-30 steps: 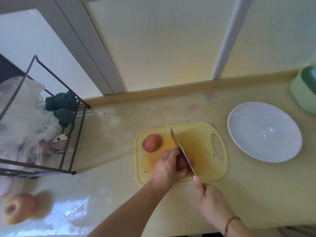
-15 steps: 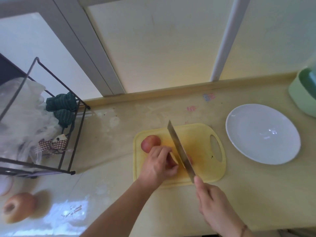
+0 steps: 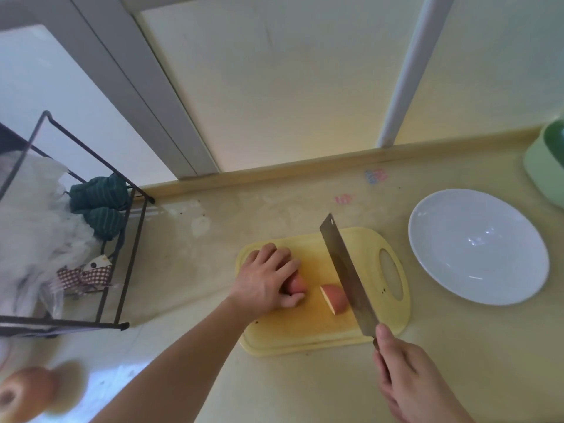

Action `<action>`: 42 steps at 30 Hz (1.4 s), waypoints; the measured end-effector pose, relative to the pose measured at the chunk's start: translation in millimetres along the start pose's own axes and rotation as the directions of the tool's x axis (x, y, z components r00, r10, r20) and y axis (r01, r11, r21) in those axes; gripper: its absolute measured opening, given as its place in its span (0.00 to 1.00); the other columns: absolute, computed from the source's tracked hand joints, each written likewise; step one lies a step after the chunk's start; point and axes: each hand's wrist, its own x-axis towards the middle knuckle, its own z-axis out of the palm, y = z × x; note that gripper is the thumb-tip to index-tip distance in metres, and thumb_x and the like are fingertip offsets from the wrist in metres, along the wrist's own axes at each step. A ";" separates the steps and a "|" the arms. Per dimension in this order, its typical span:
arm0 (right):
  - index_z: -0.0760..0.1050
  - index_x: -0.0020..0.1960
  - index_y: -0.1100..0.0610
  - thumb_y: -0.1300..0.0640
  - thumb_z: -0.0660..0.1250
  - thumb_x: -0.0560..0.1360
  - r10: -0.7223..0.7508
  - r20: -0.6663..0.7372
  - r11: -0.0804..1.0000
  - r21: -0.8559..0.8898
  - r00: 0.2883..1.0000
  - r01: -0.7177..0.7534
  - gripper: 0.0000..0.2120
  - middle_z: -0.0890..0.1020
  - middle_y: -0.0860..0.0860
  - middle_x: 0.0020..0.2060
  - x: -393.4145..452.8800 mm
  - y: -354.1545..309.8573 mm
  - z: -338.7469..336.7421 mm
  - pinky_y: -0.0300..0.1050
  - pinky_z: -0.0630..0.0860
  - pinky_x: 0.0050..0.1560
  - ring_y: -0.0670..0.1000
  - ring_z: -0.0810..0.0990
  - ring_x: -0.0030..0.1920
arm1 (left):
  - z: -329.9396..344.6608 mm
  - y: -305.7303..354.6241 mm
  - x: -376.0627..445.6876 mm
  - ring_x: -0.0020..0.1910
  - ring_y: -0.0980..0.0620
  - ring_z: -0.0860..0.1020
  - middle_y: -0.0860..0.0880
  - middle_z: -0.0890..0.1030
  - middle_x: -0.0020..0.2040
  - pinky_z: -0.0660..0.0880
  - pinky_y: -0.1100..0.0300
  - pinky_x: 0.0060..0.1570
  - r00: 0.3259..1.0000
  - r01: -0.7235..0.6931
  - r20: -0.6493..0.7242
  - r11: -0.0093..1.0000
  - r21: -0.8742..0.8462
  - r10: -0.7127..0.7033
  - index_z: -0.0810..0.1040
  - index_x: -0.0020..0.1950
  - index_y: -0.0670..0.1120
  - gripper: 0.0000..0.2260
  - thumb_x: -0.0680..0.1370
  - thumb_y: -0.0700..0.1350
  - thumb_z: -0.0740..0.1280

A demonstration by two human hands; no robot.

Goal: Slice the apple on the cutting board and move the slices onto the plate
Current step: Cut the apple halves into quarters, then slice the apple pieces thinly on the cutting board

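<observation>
A yellow cutting board point(image 3: 308, 334) lies on the counter. My left hand point(image 3: 265, 279) grips a red apple piece point(image 3: 297, 283) on the board's left part, covering most of it. A cut apple wedge point(image 3: 335, 297) lies just right of it, pale flesh facing left. My right hand point(image 3: 406, 380) grips the handle of a cleaver point(image 3: 348, 274), whose blade stands against the right side of the wedge. The white plate point(image 3: 457, 288) sits to the right of the board, holding nothing.
A black wire rack point(image 3: 122, 239) with plastic bags and a green cloth stands at the left. A whole apple point(image 3: 21, 395) lies at the near left on the counter. A pale green container point(image 3: 546, 166) is at the far right edge.
My left hand slid left with an apple piece, away from the blade. A cut wedge now lies exposed beside the cleaver, which shifted slightly right.
</observation>
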 end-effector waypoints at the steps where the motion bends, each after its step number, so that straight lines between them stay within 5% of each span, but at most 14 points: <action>1: 0.65 0.32 0.57 0.30 0.51 0.68 -0.003 0.005 1.000 0.008 1.000 0.003 0.29 0.63 0.53 0.24 -0.3 -3.9 -1.4 0.37 0.56 0.24 0.50 0.60 0.22 | 1.7 -3.9 0.8 0.59 0.42 0.71 0.46 0.81 0.56 0.79 0.44 0.50 1.000 0.000 -0.011 1.000 -0.010 0.000 0.75 0.60 0.51 0.26 0.72 0.68 0.62; 6: 0.62 0.33 0.58 0.34 0.51 0.71 0.002 0.025 1.000 0.030 1.000 -0.003 0.26 0.60 0.52 0.23 3.1 -13.9 -9.8 0.34 0.54 0.22 0.49 0.56 0.19 | -3.4 -24.2 5.7 0.60 0.39 0.71 0.45 0.82 0.56 0.78 0.40 0.53 0.966 0.256 -0.029 0.967 -0.020 -0.256 0.81 0.58 0.47 0.26 0.71 0.65 0.65; 11: 0.60 0.33 0.57 0.32 0.52 0.70 0.047 0.031 0.997 0.054 0.998 -0.048 0.27 0.59 0.53 0.23 9.6 -13.8 -12.4 0.36 0.53 0.24 0.49 0.55 0.20 | -17.7 -20.9 11.9 0.66 0.38 0.72 0.47 0.79 0.65 0.70 0.35 0.67 0.960 0.264 0.096 0.964 0.011 -0.264 0.77 0.68 0.49 0.34 0.72 0.71 0.62; 12: 0.60 0.33 0.57 0.31 0.52 0.70 0.054 0.034 0.997 0.053 0.998 -0.056 0.27 0.59 0.53 0.23 10.8 -12.6 -13.4 0.37 0.53 0.24 0.49 0.55 0.20 | -21.8 -14.3 15.7 0.70 0.38 0.70 0.46 0.76 0.69 0.65 0.35 0.71 0.971 0.209 0.120 0.977 -0.027 -0.205 0.73 0.72 0.49 0.36 0.72 0.71 0.62; 14: 0.60 0.33 0.57 0.31 0.52 0.69 0.062 0.032 0.997 0.048 0.998 -0.063 0.28 0.59 0.54 0.23 13.3 -10.1 -16.5 0.38 0.53 0.25 0.49 0.56 0.21 | -24.9 2.0 27.5 0.72 0.39 0.69 0.45 0.72 0.74 0.62 0.37 0.74 0.978 -0.106 0.156 0.975 -0.195 0.137 0.69 0.75 0.49 0.33 0.75 0.64 0.65; 16: 0.60 0.32 0.57 0.32 0.52 0.70 0.072 0.024 0.996 0.049 0.997 -0.073 0.27 0.59 0.54 0.23 14.5 -8.1 -19.9 0.39 0.54 0.25 0.49 0.56 0.21 | -18.9 19.1 40.2 0.70 0.40 0.71 0.45 0.70 0.75 0.66 0.42 0.71 0.845 -0.411 0.209 0.848 -0.334 0.492 0.72 0.74 0.49 0.26 0.78 0.54 0.68; 19: 0.61 0.32 0.57 0.32 0.53 0.70 0.093 0.035 0.993 0.070 0.995 -0.095 0.27 0.59 0.55 0.25 15.1 -6.6 -23.7 0.38 0.53 0.25 0.49 0.55 0.21 | -6.0 33.4 52.4 0.60 0.41 0.74 0.44 0.77 0.68 0.78 0.47 0.55 0.763 -0.492 0.224 0.770 -0.406 0.606 0.80 0.66 0.47 0.17 0.78 0.45 0.72; 22: 0.64 0.33 0.59 0.33 0.53 0.70 0.108 0.042 0.990 0.091 0.993 -0.111 0.27 0.59 0.57 0.27 16.1 -2.3 -26.7 0.35 0.52 0.24 0.49 0.55 0.22 | -3.3 40.1 47.5 0.49 0.43 0.76 0.45 0.79 0.57 0.78 0.51 0.40 0.868 -0.389 0.149 0.834 -0.393 0.475 0.81 0.56 0.45 0.08 0.78 0.45 0.70; 25: 0.65 0.33 0.57 0.32 0.54 0.68 0.117 0.056 0.991 0.056 0.992 -0.120 0.28 0.61 0.56 0.26 17.8 2.3 -24.4 0.37 0.53 0.25 0.50 0.57 0.24 | -13.0 56.9 34.1 0.40 0.45 0.79 0.49 0.78 0.54 0.76 0.55 0.30 0.991 0.079 0.132 0.932 -0.353 -0.034 0.80 0.53 0.45 0.09 0.77 0.48 0.66; 28: 0.66 0.32 0.56 0.30 0.52 0.67 0.091 0.046 0.994 -0.056 0.995 -0.088 0.28 0.66 0.53 0.24 21.2 6.1 -19.4 0.38 0.58 0.24 0.51 0.63 0.24 | -23.7 79.6 24.3 0.47 0.48 0.80 0.54 0.75 0.61 0.76 0.56 0.38 0.820 0.568 0.289 0.769 -0.293 -0.495 0.77 0.64 0.49 0.16 0.78 0.54 0.68; 31: 0.64 0.31 0.55 0.31 0.49 0.69 0.042 0.070 0.981 -0.190 0.997 -0.028 0.28 0.67 0.48 0.19 24.9 7.2 -15.6 0.34 0.60 0.23 0.45 0.65 0.20 | -31.9 94.3 8.8 0.51 0.53 0.78 0.58 0.70 0.62 0.79 0.55 0.48 0.752 0.659 0.355 0.643 -0.390 -0.556 0.74 0.67 0.50 0.25 0.74 0.59 0.72; 35: 0.64 0.31 0.55 0.30 0.48 0.68 0.006 0.057 0.964 -0.266 0.998 0.009 0.28 0.67 0.48 0.19 30.5 6.2 -13.7 0.35 0.59 0.24 0.42 0.63 0.18 | -34.9 96.3 -3.5 0.46 0.54 0.76 0.58 0.70 0.56 0.79 0.54 0.49 0.749 0.662 0.407 0.622 -0.418 -0.524 0.76 0.62 0.48 0.20 0.72 0.48 0.75; 38: 0.65 0.29 0.56 0.29 0.48 0.66 -0.012 0.048 0.949 -0.316 0.999 0.026 0.30 0.70 0.48 0.19 34.1 5.8 -8.4 0.39 0.62 0.27 0.45 0.66 0.21 | -30.5 97.5 2.2 0.48 0.53 0.76 0.57 0.71 0.56 0.77 0.55 0.49 0.711 0.697 0.468 0.615 -0.370 -0.524 0.75 0.63 0.50 0.25 0.70 0.53 0.78; 42: 0.68 0.27 0.52 0.32 0.50 0.70 -0.004 0.092 0.943 -0.330 0.996 0.035 0.27 0.72 0.48 0.21 34.8 5.6 -0.9 0.38 0.64 0.28 0.44 0.70 0.24 | -11.8 107.2 3.8 0.45 0.47 0.78 0.52 0.75 0.51 0.76 0.54 0.39 0.792 0.608 0.361 0.686 -0.400 -0.491 0.77 0.61 0.49 0.29 0.67 0.65 0.73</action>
